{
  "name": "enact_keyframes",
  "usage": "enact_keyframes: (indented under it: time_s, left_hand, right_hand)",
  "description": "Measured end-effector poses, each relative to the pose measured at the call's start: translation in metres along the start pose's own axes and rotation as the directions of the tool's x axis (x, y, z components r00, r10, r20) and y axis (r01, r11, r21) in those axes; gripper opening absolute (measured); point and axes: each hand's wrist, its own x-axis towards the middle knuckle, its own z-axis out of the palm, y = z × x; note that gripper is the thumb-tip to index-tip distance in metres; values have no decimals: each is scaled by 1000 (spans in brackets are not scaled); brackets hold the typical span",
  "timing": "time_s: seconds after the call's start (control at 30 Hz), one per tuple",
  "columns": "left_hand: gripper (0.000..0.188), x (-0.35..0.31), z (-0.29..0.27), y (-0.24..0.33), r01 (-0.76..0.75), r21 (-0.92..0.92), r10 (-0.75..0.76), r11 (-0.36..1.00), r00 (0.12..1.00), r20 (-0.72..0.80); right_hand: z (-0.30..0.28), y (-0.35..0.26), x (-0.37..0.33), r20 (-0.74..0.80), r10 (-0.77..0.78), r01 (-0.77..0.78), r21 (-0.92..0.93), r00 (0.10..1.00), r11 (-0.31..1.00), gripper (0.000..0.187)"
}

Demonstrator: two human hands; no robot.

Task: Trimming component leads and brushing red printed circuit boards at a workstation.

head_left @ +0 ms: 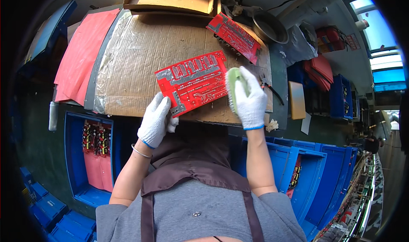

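A red circuit board [194, 82] with silvery solder tracks is held tilted above the cardboard-covered table [128, 59]. My left hand [155, 118], in a white glove with a blue cuff, grips its lower left corner. In my gloved right hand [251, 99] is a green scrubbing brush [233, 78], its pale bristles facing the board's right edge. Whether the bristles touch the board cannot be made out. Farther back on the right lies a second red circuit board [234, 37], solder side up, with components showing beneath its edge.
An open cardboard box [170, 1] stands at the back beside a metal bowl [270, 26]. Pink sheets [83, 57] cover the left side. Blue crates [70, 157] with boards stand low at left and right. Pliers [275, 93] lie by the table's right edge.
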Motion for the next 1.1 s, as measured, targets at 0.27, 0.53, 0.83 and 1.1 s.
enact_keyframes:
  time_s: [0.27, 0.53, 0.83, 1.1]
  left_hand:
    - [83, 3, -11, -13, -26, -281, 39, 959, 998, 39]
    - [93, 7, -5, -16, 13, -315, -2, 949, 999, 36]
    - [97, 2, -2, -6, 3, -329, 7, 944, 1000, 30]
    - [97, 5, -12, -10, -18, -336, 61, 942, 991, 120]
  right_hand:
    - [29, -51, 1, 210, -182, 183, 14, 961, 983, 38]
    - [65, -109, -35, 465, -257, 271, 37, 847, 962, 37]
    - [55, -88, -31, 326, -256, 222, 138, 910, 965, 38]
    - [32, -30, 25, 132, -129, 139, -71, 983, 988, 37]
